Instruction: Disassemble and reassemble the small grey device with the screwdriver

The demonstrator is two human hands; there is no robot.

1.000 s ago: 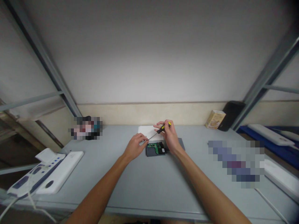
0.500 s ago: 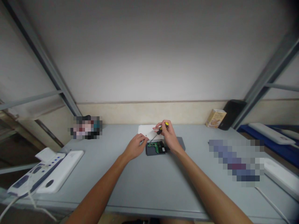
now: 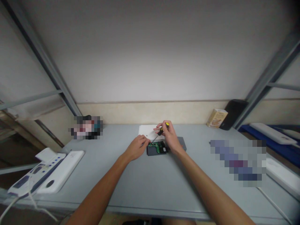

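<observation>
My right hand (image 3: 171, 137) grips a yellow-and-black screwdriver (image 3: 160, 131), its shaft slanting down to the left. The tip reaches the upper left part of a green circuit board (image 3: 153, 145) set in an opened dark grey device (image 3: 152, 152). At that same corner are my left hand's (image 3: 138, 147) fingertips, pinched together close to the screwdriver tip; whatever lies between them is too small to make out. A flat grey piece (image 3: 182, 143) lies partly behind my right hand. Beyond the device is a white sheet of paper (image 3: 144, 130) with a tiny dark speck on it.
White power strips (image 3: 62, 172) with cables lie at the table's left edge, and another white strip (image 3: 281, 178) is at the right. At the back right stand a yellow box (image 3: 217, 118) and a black case (image 3: 232, 115). Blurred items sit on both sides.
My left fingertips have shifted slightly right, onto the device's corner near the screwdriver tip. The right hand keeps its hold on the screwdriver, almost unmoved.
</observation>
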